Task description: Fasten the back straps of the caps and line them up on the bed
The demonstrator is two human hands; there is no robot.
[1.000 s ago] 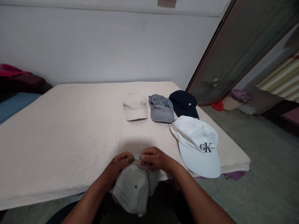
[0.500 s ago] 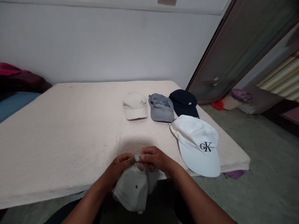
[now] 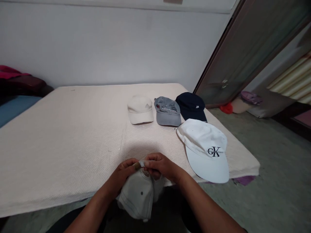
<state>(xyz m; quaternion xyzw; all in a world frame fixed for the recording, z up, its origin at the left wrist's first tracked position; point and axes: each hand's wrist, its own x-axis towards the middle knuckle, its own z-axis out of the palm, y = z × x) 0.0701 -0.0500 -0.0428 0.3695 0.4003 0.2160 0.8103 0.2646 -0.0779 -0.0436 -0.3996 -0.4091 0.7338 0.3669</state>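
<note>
A pale grey cap point(image 3: 137, 195) hangs at the near edge of the bed, its back strap point(image 3: 142, 164) uppermost. My left hand point(image 3: 123, 173) pinches the strap's left part beside a brownish buckle point(image 3: 137, 166). On the strap's other end, the fingers of my right hand point(image 3: 159, 165) are closed. Farther back lie a cream cap point(image 3: 140, 108), a grey-blue cap point(image 3: 167, 111) and a navy cap point(image 3: 190, 106) in a row. Right of my right hand rests a white cap point(image 3: 204, 142) with black letters, its brim reaching over the bed's edge.
The bed point(image 3: 73, 139) has a cream textured cover and stands against a pale wall point(image 3: 109, 45). Dark red and pink items point(image 3: 21, 79) sit at the far left. A dark cabinet point(image 3: 245, 48) rises at the right, above a grey floor point(image 3: 274, 155).
My fingers shift slightly at the strap, and less of the buckle shows. The cap stays hanging in the same place. The other caps have not moved.
</note>
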